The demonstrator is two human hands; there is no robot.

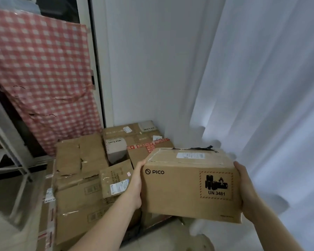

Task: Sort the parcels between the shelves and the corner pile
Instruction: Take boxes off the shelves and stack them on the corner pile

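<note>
- a brown cardboard pico box is held in the air between both hands, its printed front face toward the camera and its taped top tilted slightly away.
- the left hand is pressed flat against the box's left end, thumb at the upper front corner; its fingers are hidden behind the box.
- the right hand clasps the right end the same way, palm against the cardboard, so the box sits squeezed between the two palms.
- a battery warning label reading un 3481 marks the front, nearer the right hand.
- the box hangs above the right edge of the corner pile of cardboard parcels, just beside a white curtain.
- a red checked cloth hangs at the left behind the pile.
</note>
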